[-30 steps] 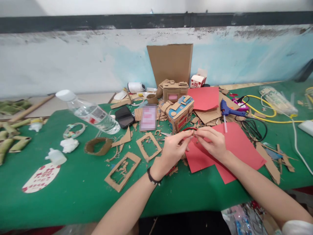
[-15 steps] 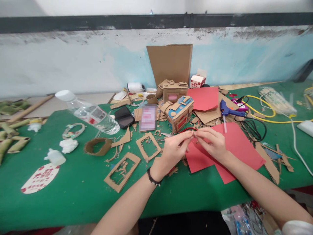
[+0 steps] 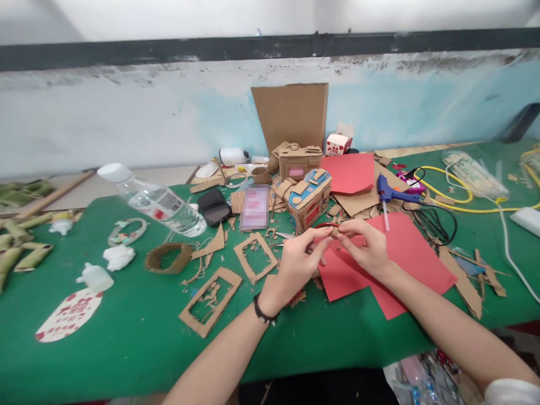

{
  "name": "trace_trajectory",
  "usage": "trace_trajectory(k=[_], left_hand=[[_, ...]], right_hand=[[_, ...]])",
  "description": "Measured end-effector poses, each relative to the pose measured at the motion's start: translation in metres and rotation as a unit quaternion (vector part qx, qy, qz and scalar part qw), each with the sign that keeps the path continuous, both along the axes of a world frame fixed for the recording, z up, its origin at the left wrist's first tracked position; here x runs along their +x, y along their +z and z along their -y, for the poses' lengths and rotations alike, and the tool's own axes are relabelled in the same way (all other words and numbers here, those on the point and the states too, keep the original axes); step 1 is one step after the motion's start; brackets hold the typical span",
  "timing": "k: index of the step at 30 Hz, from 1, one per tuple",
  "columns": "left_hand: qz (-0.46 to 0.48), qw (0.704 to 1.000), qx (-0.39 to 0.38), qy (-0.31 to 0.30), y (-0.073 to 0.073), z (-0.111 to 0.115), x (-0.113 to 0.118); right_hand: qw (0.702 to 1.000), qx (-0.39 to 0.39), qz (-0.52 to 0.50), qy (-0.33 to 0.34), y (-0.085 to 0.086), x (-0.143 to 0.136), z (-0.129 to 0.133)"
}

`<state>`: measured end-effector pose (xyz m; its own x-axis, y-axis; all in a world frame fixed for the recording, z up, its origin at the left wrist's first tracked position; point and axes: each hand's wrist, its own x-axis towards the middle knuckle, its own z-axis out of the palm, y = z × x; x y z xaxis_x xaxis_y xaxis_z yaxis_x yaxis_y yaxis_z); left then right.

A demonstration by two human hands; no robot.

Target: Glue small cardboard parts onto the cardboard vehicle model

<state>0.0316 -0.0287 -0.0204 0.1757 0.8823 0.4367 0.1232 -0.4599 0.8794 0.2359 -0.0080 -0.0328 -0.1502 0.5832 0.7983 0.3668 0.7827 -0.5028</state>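
Observation:
My left hand (image 3: 300, 253) and my right hand (image 3: 363, 246) meet over red paper (image 3: 405, 253), fingertips pinched together on a small brown piece of cardboard (image 3: 334, 231). Most of that piece is hidden by the fingers. Scissors (image 3: 285, 236) lie beside my left hand, blades showing and the red handle (image 3: 327, 224) partly behind the fingers. Just beyond stands a cardboard model camera (image 3: 310, 197) with blue and red patches, and a plainer cardboard camera (image 3: 300, 163) is behind it. Two cut cardboard frames (image 3: 211, 301) lie left of my left hand among scraps.
A blue glue gun (image 3: 396, 191) rests at the right near a black cable (image 3: 439, 228) and a yellow cord (image 3: 464, 208). On the left are a tilted water bottle (image 3: 156, 199), a cardboard ring (image 3: 166, 259) and a black case (image 3: 214, 207). The wall runs along the back.
The view has tilted up slightly. My fingers have shifted a little around the small piece, which shows more between the fingertips now.

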Motion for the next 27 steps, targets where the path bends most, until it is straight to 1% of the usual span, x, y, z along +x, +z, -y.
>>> trace_trajectory(k=[5,7,13,16,20,23,25,27], left_hand=[[-0.027,0.997,0.061,0.024,-0.004,0.0,0.0],[-0.035,0.996,0.082,0.024,-0.006,0.0,0.0],[-0.035,0.994,0.099,0.016,-0.01,0.0,0.001],[-0.02,0.997,0.072,0.006,-0.008,0.0,0.001],[0.034,0.999,-0.031,-0.028,-0.002,-0.002,0.0],[0.074,0.992,-0.094,-0.045,0.002,-0.003,0.0],[0.082,0.99,-0.109,-0.046,0.003,-0.002,0.0],[0.082,0.99,-0.107,-0.042,0.002,-0.002,0.001]], right_hand=[[0.998,0.044,0.035,-0.011,0.003,0.002,0.001],[0.997,0.062,0.044,-0.014,0.004,0.003,0.002],[0.995,0.086,0.054,-0.019,0.007,0.002,0.006],[0.995,0.082,0.051,-0.018,0.008,0.001,0.007],[0.997,0.061,0.053,-0.012,0.011,0.0,0.006],[0.996,0.069,0.048,-0.014,0.011,0.0,0.002],[0.995,0.08,0.051,-0.017,0.01,0.001,0.0],[0.994,0.089,0.057,-0.019,0.009,0.002,-0.001]])
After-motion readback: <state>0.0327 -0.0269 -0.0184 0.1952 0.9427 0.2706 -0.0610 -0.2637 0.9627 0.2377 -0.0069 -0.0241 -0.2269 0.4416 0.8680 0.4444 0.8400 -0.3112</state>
